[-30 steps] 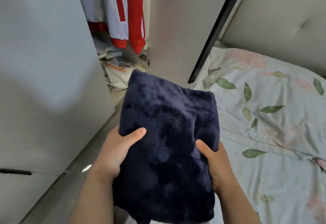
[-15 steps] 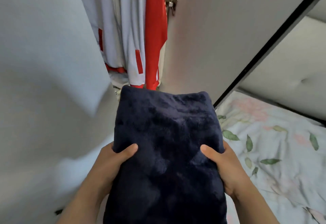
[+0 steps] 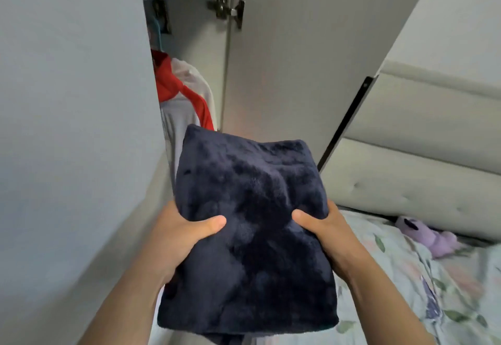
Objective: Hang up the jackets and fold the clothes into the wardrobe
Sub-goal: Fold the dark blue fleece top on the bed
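Both hands grip a folded dark navy fleece garment (image 3: pixel 252 225) from its sides: the left hand (image 3: pixel 179 239) and the right hand (image 3: pixel 328 233) each press a thumb onto its top, fingers hidden beneath. It is held up in front of an open wardrobe (image 3: pixel 284 59), where a red and white jacket (image 3: pixel 181 92) hangs inside. At right lies a bed with a leaf-print sheet (image 3: pixel 423 290) and a purple plush toy (image 3: pixel 431 237).

Navy fleece (image 3: pixel 254 258) in both hands (image 3: pixel 179 239) (image 3: pixel 334 239)
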A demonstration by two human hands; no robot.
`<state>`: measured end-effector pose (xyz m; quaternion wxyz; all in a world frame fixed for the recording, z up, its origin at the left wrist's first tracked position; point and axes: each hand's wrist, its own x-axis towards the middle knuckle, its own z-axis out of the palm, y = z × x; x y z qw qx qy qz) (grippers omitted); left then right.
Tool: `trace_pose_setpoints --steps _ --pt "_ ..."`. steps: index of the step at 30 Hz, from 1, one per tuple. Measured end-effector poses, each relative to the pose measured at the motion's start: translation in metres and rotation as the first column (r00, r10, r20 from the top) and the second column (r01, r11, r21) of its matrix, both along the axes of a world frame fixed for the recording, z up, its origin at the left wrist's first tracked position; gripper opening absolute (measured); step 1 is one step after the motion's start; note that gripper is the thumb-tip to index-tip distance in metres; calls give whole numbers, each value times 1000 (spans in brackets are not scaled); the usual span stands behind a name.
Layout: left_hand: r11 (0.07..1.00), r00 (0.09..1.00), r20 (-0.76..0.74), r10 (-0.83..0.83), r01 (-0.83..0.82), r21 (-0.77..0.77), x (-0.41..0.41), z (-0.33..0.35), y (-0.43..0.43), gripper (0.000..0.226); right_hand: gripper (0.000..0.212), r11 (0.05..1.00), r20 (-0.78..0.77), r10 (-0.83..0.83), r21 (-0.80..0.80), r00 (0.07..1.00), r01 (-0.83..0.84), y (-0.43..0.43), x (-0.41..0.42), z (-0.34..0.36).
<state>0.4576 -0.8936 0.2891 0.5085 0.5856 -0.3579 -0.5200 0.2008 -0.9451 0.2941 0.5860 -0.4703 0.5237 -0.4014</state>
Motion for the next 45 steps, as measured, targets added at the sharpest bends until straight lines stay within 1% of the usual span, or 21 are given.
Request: trace_pose_setpoints --steps 3,7,9,14,17,22,26,30,35,40,42,45 --pt "1000 1000 -9 -8 8 -22 9 36 0 47 55 1000 -2 -16 -9 1000 16 6 1 37" --pt "999 999 -24 -28 28 -29 19 77 0 43 59 998 19 -31 -57 999 32 9 8 77" --pt "998 1000 -9 -26 26 -53 22 95 -1 41 60 994 35 -35 -98 999 39 10 12 92" --pt "986 999 6 -49 49 -157 35 136 3 38 54 973 64 -34 -225 997 48 13 27 130" --pt "978 999 -6 -38 36 -208 40 146 10 40 55 960 40 -51 -274 998 60 15 35 144" --pt "978 998 -38 -55 47 -201 41 150 14 42 55 948 13 -47 -315 999 49 18 37 157" --pt "972 998 -46 -48 36 -231 37 154 14 41 54 936 12 -58 -347 998 58 16 35 159" --pt "954 999 -47 0 -14 -299 26 163 4 41 51 915 8 -77 -397 997 73 -2 32 168" --pt "913 996 -30 80 -86 -398 14 188 -28 45 53 872 3 -73 -486 997 66 -46 29 200" --pt "834 982 -32 184 -174 -523 9 223 -70 49 55 791 30 -41 -610 999 51 -99 36 236" --pt "799 975 -35 220 -200 -567 8 238 -91 47 54 759 69 -22 -648 997 61 -126 44 247" --pt "743 946 -53 320 -285 -605 8 256 -128 52 53 722 104 25 -689 994 54 -172 61 266"
